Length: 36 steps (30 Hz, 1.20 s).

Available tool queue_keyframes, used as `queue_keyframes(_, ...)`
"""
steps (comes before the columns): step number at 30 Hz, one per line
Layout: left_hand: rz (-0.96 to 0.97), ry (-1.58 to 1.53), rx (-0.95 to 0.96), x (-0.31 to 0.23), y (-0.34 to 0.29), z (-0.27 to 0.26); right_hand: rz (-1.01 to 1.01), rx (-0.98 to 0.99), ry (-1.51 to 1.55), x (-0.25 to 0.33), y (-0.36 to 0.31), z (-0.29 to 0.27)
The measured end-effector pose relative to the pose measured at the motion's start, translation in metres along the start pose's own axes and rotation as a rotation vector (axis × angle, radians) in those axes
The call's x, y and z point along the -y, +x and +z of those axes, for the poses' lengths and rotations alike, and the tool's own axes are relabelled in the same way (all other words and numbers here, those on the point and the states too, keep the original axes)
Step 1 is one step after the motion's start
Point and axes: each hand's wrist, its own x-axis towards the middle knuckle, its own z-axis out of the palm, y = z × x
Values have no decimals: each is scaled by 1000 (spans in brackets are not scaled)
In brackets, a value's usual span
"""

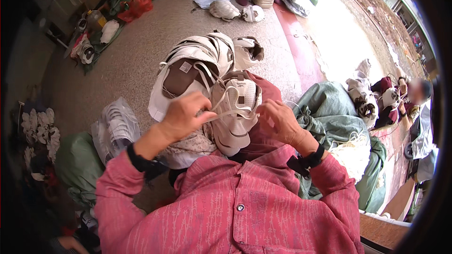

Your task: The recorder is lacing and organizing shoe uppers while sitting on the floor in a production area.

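A beige shoe (234, 128) sat ahead at twelve o'clock, toe toward six. At its nine o'clock the left hand (187, 114), nearly closed, pinched a pale lace (227, 113); at three, the right hand (278, 121) curled loosely, its hold unclear. Lacing seemed in hand; the next move likely called for drawing the lace evenly.

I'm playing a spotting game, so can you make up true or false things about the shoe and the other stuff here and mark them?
1. The left hand and right hand hold a pale shoelace. True.
2. The person's shirt is green. False: it's pink.
3. The sneaker under the hands points its toe away from the person. False: its toe points toward them.
4. Each wrist wears a dark band. True.
5. The red plastic bag lies to the person's right. False: it's ahead, to the left.
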Motion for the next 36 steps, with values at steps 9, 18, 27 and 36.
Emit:
queue_keyframes(9,-281,-431,126,19,6,41,-211,-147,-366,-1,18,12)
queue_keyframes(18,-147,-243,-109,14,13,48,-144,-289,-345,6,24,18)
queue_keyframes(27,139,-98,-265,-15,26,39,-61,-160,-154,1,6,5)
queue_keyframes(36,157,-54,-160,-11,41,48,-248,-130,-357,-9,7,14)
